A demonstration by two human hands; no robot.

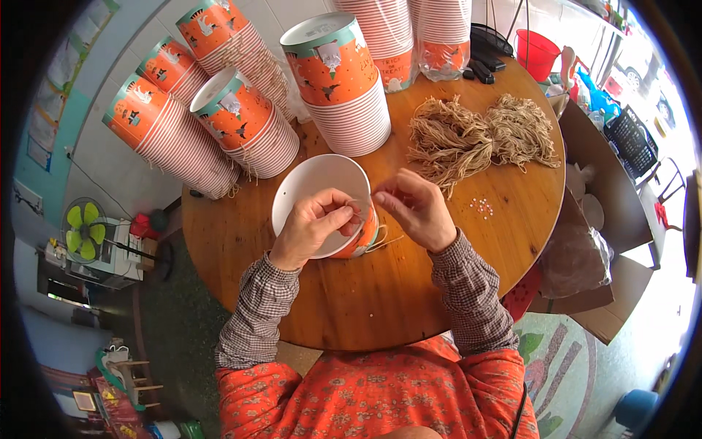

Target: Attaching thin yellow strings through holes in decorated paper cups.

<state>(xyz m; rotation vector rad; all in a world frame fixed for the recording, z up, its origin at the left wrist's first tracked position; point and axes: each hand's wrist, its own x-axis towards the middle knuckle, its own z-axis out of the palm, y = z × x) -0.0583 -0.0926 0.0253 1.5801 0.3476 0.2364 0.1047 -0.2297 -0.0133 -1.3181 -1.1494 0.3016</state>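
My left hand [313, 225] grips the rim of an orange paper bucket [311, 184] with a white inside, tipped on its side on the round wooden table [380, 293]. My right hand [417, 208] pinches a thin tan string by the bucket's rim, fingers closed on it. The string end trails out below the bucket toward my right wrist. Both hands meet at the bucket's right edge.
Tall stacks of matching orange buckets [344, 80] lie and stand across the table's far and left side. Two bundles of tan string [475, 135] lie at the right, with small white beads [481, 207] nearby. A red pail [537, 53], cardboard boxes [585, 241] and a green fan [82, 227] surround the table.
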